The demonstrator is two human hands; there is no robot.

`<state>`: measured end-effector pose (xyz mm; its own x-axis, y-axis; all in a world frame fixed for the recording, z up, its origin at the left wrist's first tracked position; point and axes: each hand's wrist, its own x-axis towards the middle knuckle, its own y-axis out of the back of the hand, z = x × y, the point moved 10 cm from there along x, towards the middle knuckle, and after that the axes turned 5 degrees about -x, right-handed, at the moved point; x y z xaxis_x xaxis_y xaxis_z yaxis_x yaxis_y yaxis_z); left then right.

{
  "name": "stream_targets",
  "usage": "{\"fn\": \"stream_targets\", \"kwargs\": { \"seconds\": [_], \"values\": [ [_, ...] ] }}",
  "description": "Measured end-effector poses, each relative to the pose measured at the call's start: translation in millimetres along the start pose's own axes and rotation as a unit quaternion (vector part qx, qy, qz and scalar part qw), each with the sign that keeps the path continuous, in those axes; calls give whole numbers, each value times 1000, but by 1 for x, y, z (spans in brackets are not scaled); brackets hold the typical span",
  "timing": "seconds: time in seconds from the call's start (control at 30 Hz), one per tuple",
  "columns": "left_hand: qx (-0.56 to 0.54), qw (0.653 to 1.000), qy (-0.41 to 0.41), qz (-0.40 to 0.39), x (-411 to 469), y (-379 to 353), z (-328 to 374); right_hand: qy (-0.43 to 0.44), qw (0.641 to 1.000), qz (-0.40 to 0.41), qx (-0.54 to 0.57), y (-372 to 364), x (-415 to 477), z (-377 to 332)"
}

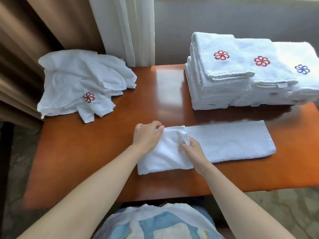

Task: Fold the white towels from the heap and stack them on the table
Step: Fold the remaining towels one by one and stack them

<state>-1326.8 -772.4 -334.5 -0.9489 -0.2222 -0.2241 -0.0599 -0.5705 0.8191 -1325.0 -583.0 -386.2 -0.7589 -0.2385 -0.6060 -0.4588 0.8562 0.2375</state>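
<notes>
A long white towel (229,142) lies across the front middle of the orange-brown table (89,149), its left end doubled over toward the right. My left hand (146,136) pinches the far corner of that doubled-over flap. My right hand (191,149) pinches the flap's near edge. A loose heap of white towels (77,81) with a red flower emblem sits at the back left. Stacks of folded white towels (224,71) stand at the back right, with red and blue emblems on top.
Brown and white curtains (107,23) hang behind the heap, and a grey wall runs behind the stacks. Bare tabletop shows between heap and stacks. The table's front edge is close to my lap, with patterned carpet at the right.
</notes>
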Motion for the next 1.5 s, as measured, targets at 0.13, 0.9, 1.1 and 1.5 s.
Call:
{"fn": "stream_targets", "kwargs": {
  "seconds": [0.13, 0.9, 1.1, 1.5],
  "values": [
    [73, 997, -8, -23, 9, 2, -16, 12, 999, 35, 2, 7, 5, 1],
    [199, 939, -254, -116, -52, -54, -19, 5, 925, 235, -300, 22, -12, 1],
    [262, 923, -238, -148, -47, -76, -32, 187, 864, 220, -413, -21, -28, -34],
    [251, 920, -239, -184, -44, -81, -35, 119, 830, 51, -542, -36, 7, 15]
  ]
}}
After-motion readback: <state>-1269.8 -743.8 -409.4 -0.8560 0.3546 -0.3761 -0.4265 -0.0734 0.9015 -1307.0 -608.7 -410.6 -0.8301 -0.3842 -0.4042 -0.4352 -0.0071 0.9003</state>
